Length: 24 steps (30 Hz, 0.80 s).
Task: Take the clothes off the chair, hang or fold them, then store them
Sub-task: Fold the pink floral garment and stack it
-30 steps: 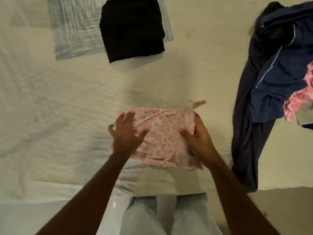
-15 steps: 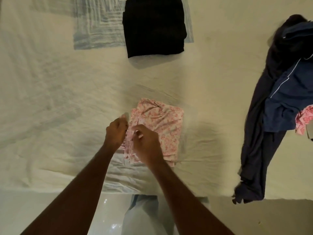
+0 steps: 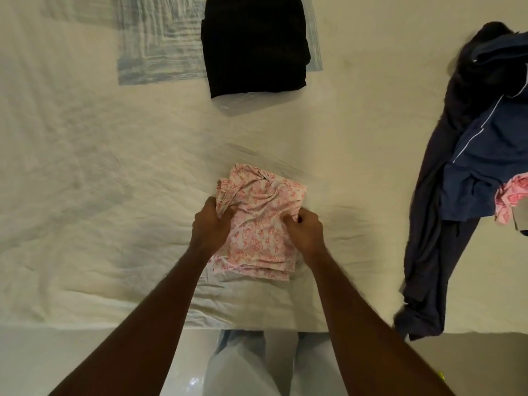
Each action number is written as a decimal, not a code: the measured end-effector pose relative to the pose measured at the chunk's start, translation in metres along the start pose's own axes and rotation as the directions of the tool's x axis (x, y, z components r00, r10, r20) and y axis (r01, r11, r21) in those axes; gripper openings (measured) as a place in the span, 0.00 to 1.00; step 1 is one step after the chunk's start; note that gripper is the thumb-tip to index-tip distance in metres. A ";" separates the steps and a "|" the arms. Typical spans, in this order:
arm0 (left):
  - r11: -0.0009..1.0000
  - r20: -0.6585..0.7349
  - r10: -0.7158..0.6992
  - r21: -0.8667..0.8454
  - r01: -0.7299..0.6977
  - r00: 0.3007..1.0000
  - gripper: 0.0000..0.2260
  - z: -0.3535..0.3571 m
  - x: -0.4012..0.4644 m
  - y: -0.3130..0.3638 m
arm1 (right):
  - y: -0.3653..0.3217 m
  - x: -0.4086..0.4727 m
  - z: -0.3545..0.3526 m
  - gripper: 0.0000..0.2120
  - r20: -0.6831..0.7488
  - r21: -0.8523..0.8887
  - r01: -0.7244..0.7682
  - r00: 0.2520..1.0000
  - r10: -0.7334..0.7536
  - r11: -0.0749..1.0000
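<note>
Cream, wrinkled bedsheet [image 3: 85, 195] covers the whole work surface. Far left-centre at the top: a pale blue-and-white striped cloth [image 3: 154, 44], laid flat. On its right part sits a folded black garment [image 3: 254, 44], squarish, edges tidy.

Centre, near the front edge of the bed: folded pink-and-white floral-print garment [image 3: 261, 221], a compact rectangle of several layers, its top end bunched and creased. Left hand [image 3: 211, 224] grips its left edge, fingers curled into the fabric with a fold of cloth gathered against the thumb. Right hand [image 3: 307, 228] grips the right edge, fingers curled under and knuckles up, pinching the cloth. Both forearms reach in from the bottom of the view. The garment lies on the sheet between the two hands; whether it is lifted clear of the sheet cannot be told.

Below the bed edge: pale blue trouser legs [image 3: 243, 364] of the person, over a glossy white floor.

Right: loose heap of dark navy clothes [image 3: 445, 212], unfolded, one long piece trailing over the bed edge; a blue piece with white piping [image 3: 491, 155] on top. At the far right edge, a pink patterned cloth [image 3: 511, 198] pokes from the heap.
</note>
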<state>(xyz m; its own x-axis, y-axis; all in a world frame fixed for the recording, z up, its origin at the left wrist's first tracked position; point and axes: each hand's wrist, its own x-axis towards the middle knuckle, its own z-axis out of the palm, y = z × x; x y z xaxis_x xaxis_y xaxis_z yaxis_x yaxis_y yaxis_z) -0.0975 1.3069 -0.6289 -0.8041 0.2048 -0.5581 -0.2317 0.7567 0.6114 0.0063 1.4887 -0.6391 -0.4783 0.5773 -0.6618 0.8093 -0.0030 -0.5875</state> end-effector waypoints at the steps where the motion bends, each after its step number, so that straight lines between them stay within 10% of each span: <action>1: 1.000 0.016 0.007 -0.011 -0.007 1.000 0.24 -0.002 -0.001 0.002 | 0.000 -0.002 0.001 0.12 -0.021 0.003 0.021 1.000 -0.021 1.000; 7: 0.997 0.217 0.021 -0.074 -0.005 0.976 0.29 -0.010 0.005 0.010 | 0.010 -0.008 -0.001 0.14 -0.150 -0.004 0.187 0.971 -0.185 0.982; 24: 0.953 0.183 0.264 -0.201 -0.227 0.947 0.34 0.047 0.142 0.243 | -0.127 0.180 -0.179 0.09 -0.358 0.048 0.421 0.854 -0.377 0.906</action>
<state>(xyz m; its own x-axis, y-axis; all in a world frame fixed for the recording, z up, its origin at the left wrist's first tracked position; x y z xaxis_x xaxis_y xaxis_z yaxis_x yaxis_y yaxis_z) -0.2424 1.5489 -0.5863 -0.7222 0.5077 -0.4697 -0.1481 0.5498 0.8220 -0.1218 1.7391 -0.6007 -0.5915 0.7867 -0.1766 0.5156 0.2007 -0.8330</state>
